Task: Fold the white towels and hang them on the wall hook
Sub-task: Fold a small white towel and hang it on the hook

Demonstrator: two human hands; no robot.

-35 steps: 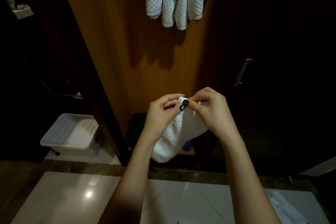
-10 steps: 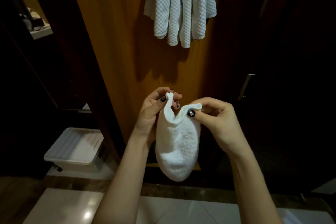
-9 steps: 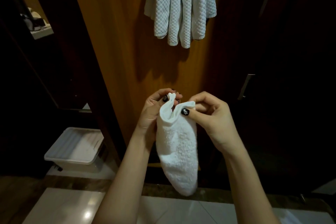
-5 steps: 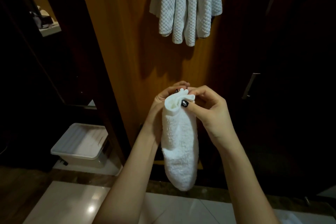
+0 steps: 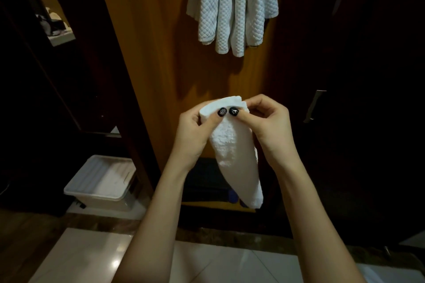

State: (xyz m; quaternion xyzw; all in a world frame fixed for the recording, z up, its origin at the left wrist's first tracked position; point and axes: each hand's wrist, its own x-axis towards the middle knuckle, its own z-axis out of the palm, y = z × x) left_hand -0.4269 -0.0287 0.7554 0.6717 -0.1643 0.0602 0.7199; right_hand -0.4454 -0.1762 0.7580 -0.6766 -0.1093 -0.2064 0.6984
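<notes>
At the middle of the frame, the left hand (image 5: pixel 193 131) and right hand (image 5: pixel 269 124) pinch the top of a folded white towel (image 5: pixel 234 151), thumbs side by side; more towels (image 5: pixel 232 4) hang on the wooden wall (image 5: pixel 149 30) above.

One left hand (image 5: pixel 192 132), one right hand (image 5: pixel 270 126), one held towel (image 5: pixel 234 156), one hanging towel bundle (image 5: pixel 232 7), one bin (image 5: pixel 101 179).

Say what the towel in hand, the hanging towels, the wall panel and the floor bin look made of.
Held towel: white terry cloth, likely cotton; fuzzy looped pile, matte.
Hanging towels: white waffle-weave fabric; raised diamond grid.
Wall panel: wood or veneer, unclear; orange-brown, faint sheen.
Bin: probably plastic; pale, smooth moulded rim, ribbed top.
</notes>
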